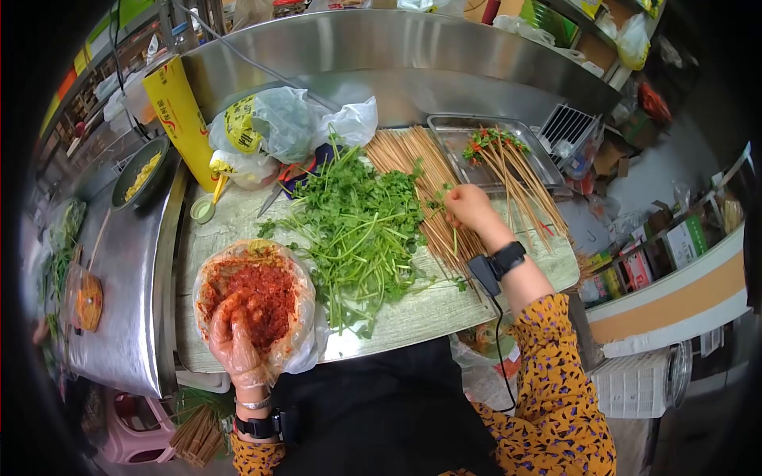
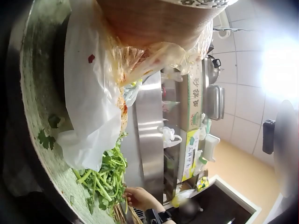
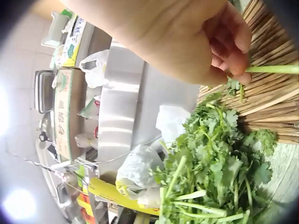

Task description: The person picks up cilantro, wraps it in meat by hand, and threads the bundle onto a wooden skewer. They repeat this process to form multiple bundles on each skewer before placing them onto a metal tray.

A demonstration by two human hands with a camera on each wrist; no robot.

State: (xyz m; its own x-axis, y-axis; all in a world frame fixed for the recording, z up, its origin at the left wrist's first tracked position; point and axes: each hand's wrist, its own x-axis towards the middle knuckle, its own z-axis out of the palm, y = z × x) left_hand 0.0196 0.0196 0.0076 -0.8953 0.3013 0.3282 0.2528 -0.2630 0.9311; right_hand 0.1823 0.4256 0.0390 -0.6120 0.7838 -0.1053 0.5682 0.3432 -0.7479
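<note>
My left hand [image 1: 236,339], in a clear plastic glove, reaches into a plastic-lined bowl of red chili paste [image 1: 274,297]; its fingertips are smeared red, and whether they grip anything is hidden. My bare right hand [image 1: 470,208] pinches a green herb stem [image 3: 273,69] between thumb and fingers, above a spread of wooden skewers [image 1: 413,159]. Between the two hands lies a large heap of leafy cilantro [image 1: 357,230]. In the left wrist view the white bag edge [image 2: 88,102] of the bowl hides the left fingers.
At the back right a metal tray [image 1: 548,170] holds skewers threaded with red and green pieces. Plastic bags [image 1: 278,123], scissors and a yellow box [image 1: 178,111] stand at the back left. Farther left is a dark pan [image 1: 119,194] with yellow food. A steel wall closes the back.
</note>
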